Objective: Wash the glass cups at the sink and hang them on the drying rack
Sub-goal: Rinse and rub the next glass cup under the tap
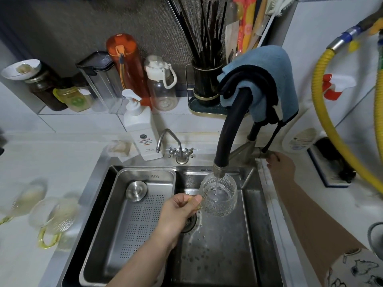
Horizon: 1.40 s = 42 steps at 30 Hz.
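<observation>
Left hand (179, 212) grips glass cup (219, 198) under faucet (230, 129); right hand (279, 164) grips lever; soap label unreadable

The left hand (180, 212) pinches the yellow handle of a clear dimpled glass cup (218, 196), holding it upright over the stainless steel sink (219, 255) under the black curved faucet spout (230, 129). A thin stream of water (216, 185) falls into the cup. The right hand (280, 165) grips the metal faucet lever (261, 155) at the sink's right edge. A perforated steel drain tray (132, 220) sits in the sink's left part. More blurred glass cups with yellow handles (51, 218) stand on the white counter (41, 162) to the left. A blue cloth (269, 79) drapes over the faucet, and a white pump soap bottle (141, 129) stands behind the sink.
</observation>
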Each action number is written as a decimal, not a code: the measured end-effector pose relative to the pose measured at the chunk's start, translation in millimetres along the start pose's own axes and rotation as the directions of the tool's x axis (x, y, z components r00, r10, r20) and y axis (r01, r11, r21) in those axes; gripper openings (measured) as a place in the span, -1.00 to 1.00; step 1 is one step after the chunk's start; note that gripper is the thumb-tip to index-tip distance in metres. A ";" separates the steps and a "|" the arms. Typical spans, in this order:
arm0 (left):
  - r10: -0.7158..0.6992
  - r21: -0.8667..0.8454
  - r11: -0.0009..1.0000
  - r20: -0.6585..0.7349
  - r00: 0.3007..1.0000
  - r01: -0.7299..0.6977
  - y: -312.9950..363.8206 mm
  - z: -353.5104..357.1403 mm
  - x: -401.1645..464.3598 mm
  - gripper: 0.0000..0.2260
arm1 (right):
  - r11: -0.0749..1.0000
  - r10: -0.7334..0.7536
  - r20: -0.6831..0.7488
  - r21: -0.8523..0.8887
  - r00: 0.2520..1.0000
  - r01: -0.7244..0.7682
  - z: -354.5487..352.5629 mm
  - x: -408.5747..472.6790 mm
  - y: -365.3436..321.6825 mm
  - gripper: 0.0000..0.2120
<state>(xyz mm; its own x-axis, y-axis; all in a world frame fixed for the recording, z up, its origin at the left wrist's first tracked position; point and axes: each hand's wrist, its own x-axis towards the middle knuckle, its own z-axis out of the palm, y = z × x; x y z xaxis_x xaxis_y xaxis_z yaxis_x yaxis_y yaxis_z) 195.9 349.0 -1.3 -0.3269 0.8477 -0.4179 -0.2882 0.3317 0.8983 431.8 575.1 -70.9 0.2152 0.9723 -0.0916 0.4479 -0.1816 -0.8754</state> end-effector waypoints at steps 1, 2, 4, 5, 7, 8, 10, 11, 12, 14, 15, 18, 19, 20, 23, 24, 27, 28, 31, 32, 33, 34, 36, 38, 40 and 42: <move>0.000 -0.004 1.000 0.002 1.000 0.000 -0.6 0.0 0.2 -0.88 | 1.000 -0.002 -0.002 -0.003 1.000 0.002 0.4 0.6 1.2 -0.75; 0.000 -0.005 1.000 0.004 1.000 0.000 -1.0 -0.3 0.4 -0.86 | 1.000 0.001 0.000 -0.009 1.000 -0.001 0.4 0.8 1.0 -0.75; -0.003 -0.007 1.000 0.004 1.000 0.003 -1.2 -1.2 0.7 -0.79 | 1.000 0.004 0.004 -0.018 1.000 -0.004 1.1 1.9 2.4 -0.74; -0.004 -0.008 1.000 0.002 1.000 0.004 -1.1 -1.5 0.9 -0.76 | 1.000 0.010 0.006 -0.018 1.000 -0.010 1.3 1.6 2.1 -0.74; -0.006 -0.001 1.000 -0.003 1.000 0.006 -1.3 -2.4 1.5 -0.67 | 0.999 0.032 0.011 -0.001 0.999 -0.032 1.5 -0.6 1.8 -0.74; -0.005 0.005 1.000 -0.005 1.000 0.005 -1.6 -3.0 2.0 -0.64 | 0.998 0.053 0.016 0.020 0.998 -0.053 1.6 -4.0 -0.5 -0.75; 0.003 0.016 1.000 -0.006 1.000 -0.003 -3.3 -4.3 3.7 -0.64 | 0.989 0.102 0.028 0.102 0.994 -0.104 3.2 -20.4 -7.2 -0.78; 0.007 0.020 1.000 -0.007 1.000 -0.007 -4.7 -5.2 4.9 -0.68 | 0.981 0.120 0.036 0.146 0.992 -0.124 3.2 -34.1 -11.0 -0.80; 0.007 0.028 1.000 -0.009 1.000 -0.007 -5.5 -5.8 6.3 -0.72 | 0.974 0.117 0.053 0.190 0.992 -0.125 3.0 -50.5 -17.6 -0.84; 0.009 0.046 0.999 -0.012 1.000 -0.009 -6.9 -6.9 8.3 -0.75 | 0.959 0.066 0.112 0.268 0.991 -0.094 3.9 -91.7 -26.7 -0.89; 0.010 0.052 0.999 -0.011 1.000 -0.009 -7.0 -7.8 8.9 -0.77 | 0.948 0.024 0.158 0.310 0.987 -0.072 2.1 -114.4 -34.1 -0.88; 0.000 0.058 0.998 -0.002 1.000 0.000 -6.1 -12.9 8.7 -0.84 | 0.941 -0.118 0.357 0.338 0.927 -0.011 -2.4 -168.5 -45.0 -0.71; 0.003 0.063 0.998 0.013 1.000 -0.004 -5.4 -14.2 8.7 -0.84 | 0.948 -0.165 0.446 0.318 0.880 0.016 -3.0 -180.6 -45.0 -0.64; 0.000 0.070 0.998 0.030 1.000 -0.002 -3.1 -13.9 7.5 -0.85 | 0.952 -0.201 0.527 0.303 0.826 0.038 -4.0 -191.0 -44.9 -0.54; -0.019 0.093 0.996 0.093 0.996 0.011 0.4 -7.9 0.0 -0.87 | 0.938 -0.248 0.546 0.341 0.800 0.058 -1.3 -211.6 -36.7 -0.31; -0.018 0.106 0.994 0.110 0.994 0.007 1.3 -7.2 -3.5 -0.88 | 0.940 -0.242 0.511 0.333 0.825 0.069 -0.1 -217.8 -35.9 -0.32; 0.012 0.138 0.990 0.164 0.986 -0.035 0.7 -17.1 -10.3 -0.87 | 0.920 -0.327 0.431 0.350 0.841 0.179 8.4 -234.9 -40.5 -0.39; 0.030 0.155 0.986 0.190 0.981 -0.060 2.9 -20.9 -12.1 -0.78 | 0.922 -0.328 0.435 0.342 0.839 0.183 11.3 -236.4 -45.4 -0.38; 0.098 0.230 0.960 0.252 0.963 -0.158 9.8 -21.6 -10.8 -0.64 | 0.931 -0.296 0.461 0.336 0.836 0.144 9.2 -231.3 -63.2 -0.45; 0.112 0.240 0.955 0.257 0.960 -0.176 13.0 -17.1 -10.6 -0.63 | 0.926 -0.297 0.439 0.347 0.848 0.145 5.0 -228.6 -64.9 -0.49; 0.126 0.262 0.944 0.268 0.955 -0.198 12.6 -12.9 -10.2 -0.64 | 0.921 -0.290 0.416 0.367 0.862 0.133 0.0 -228.6 -64.2 -0.49; 0.130 0.288 0.934 0.282 0.951 -0.213 10.7 -9.1 -10.8 -0.65 | 0.922 -0.277 0.399 0.365 0.874 0.126 -3.7 -230.9 -59.9 -0.48; 0.128 0.332 0.913 0.314 0.941 -0.235 2.8 -8.7 -13.2 -0.69 | 0.917 -0.258 0.387 0.386 0.885 0.098 -4.6 -240.7 -49.9 -0.54; 0.119 0.339 0.913 0.313 0.942 -0.228 2.1 -16.9 -17.3 -0.71 | 0.923 -0.242 0.367 0.374 0.898 0.096 -0.9 -250.3 -44.7 -0.55; 0.100 0.307 0.932 0.290 0.952 -0.191 5.4 -26.1 -12.5 -0.72 | 0.926 -0.272 0.408 0.358 0.872 0.122 3.4 -253.6 -52.6 -0.55; 0.082 0.288 0.944 0.265 0.961 -0.161 12.1 -28.9 -4.1 -0.70 | 0.935 -0.269 0.433 0.332 0.860 0.126 7.5 -243.7 -61.2 -0.49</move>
<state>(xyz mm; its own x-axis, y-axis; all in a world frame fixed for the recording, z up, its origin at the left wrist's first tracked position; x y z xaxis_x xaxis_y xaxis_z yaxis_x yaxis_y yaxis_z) 167.7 337.5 7.3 -0.0992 0.9514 -0.2914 0.0398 0.2964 0.9542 345.5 350.3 1.5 -0.3118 0.9489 -0.0486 0.1577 0.0013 -0.9875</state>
